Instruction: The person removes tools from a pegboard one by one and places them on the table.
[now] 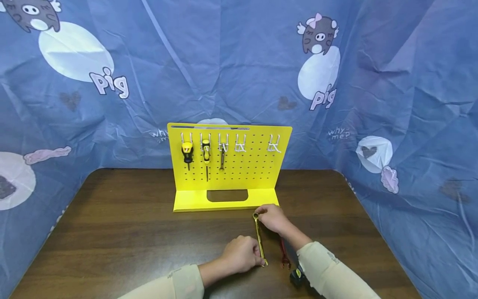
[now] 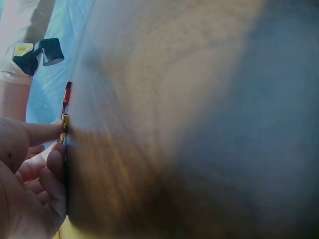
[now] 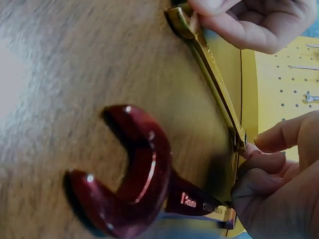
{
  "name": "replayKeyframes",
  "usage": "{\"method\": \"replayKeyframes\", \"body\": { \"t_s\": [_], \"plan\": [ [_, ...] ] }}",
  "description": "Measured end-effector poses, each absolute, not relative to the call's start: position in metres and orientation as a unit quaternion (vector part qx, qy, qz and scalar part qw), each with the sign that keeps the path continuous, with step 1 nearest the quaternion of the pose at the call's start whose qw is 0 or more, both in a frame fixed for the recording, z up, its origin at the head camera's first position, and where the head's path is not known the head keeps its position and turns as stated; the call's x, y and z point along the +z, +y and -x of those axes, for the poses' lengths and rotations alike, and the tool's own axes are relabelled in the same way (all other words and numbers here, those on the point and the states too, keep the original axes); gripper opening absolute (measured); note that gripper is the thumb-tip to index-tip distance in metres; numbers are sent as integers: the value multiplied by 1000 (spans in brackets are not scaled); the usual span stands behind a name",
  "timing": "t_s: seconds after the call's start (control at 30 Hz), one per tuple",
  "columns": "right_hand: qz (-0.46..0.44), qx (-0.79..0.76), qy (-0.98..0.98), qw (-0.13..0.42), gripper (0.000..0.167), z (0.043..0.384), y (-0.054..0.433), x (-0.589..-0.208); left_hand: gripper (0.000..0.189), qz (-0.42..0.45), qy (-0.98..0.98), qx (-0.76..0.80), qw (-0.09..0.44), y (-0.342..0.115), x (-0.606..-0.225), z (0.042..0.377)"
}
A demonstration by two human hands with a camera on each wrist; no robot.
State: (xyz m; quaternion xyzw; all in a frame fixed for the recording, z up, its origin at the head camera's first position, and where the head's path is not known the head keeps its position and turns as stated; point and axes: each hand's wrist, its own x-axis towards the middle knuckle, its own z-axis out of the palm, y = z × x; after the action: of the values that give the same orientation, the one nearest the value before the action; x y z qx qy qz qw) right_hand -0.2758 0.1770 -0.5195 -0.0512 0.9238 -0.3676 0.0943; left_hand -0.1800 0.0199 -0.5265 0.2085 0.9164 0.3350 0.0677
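Observation:
A gold combination wrench (image 1: 259, 238) lies lengthwise in front of the pegboard, between both hands. My left hand (image 1: 242, 254) pinches its near, open-jawed end between thumb and finger, as the right wrist view (image 3: 183, 24) also shows. At the far ring end, the fingers of my right hand (image 1: 273, 217) are curled in against the wrench; the exact contact is partly hidden. A red wrench (image 1: 285, 259) rests on the table under my right forearm, its open end toward me, large in the right wrist view (image 3: 144, 174).
Behind the hands stands a yellow pegboard (image 1: 257, 174) with two screwdrivers (image 1: 187, 151) and a small wrench (image 1: 222, 158) hanging from white hooks. Bare hooks (image 1: 274, 143) are at the right. A black device (image 1: 296, 277) sits by my right cuff. Blue cloth (image 1: 242, 83) surrounds the brown table (image 1: 130, 216).

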Motion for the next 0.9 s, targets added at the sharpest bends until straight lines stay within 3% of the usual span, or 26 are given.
{"method": "replayKeyframes", "body": {
  "t_s": [0.37,0.5,0.77,0.9],
  "plan": [
    [68,-310,946,64,30,271,177,-516,35,-211,919,325,74,20,-527,182],
    [66,-301,951,29,26,275,177,-514,35,-218,917,325,76,22,-527,183],
    [95,-379,919,-53,22,291,165,-498,34,-228,911,337,68,22,-525,185],
    [130,-443,885,-63,19,303,153,-486,28,-255,882,392,62,16,-527,192]
  ]
}}
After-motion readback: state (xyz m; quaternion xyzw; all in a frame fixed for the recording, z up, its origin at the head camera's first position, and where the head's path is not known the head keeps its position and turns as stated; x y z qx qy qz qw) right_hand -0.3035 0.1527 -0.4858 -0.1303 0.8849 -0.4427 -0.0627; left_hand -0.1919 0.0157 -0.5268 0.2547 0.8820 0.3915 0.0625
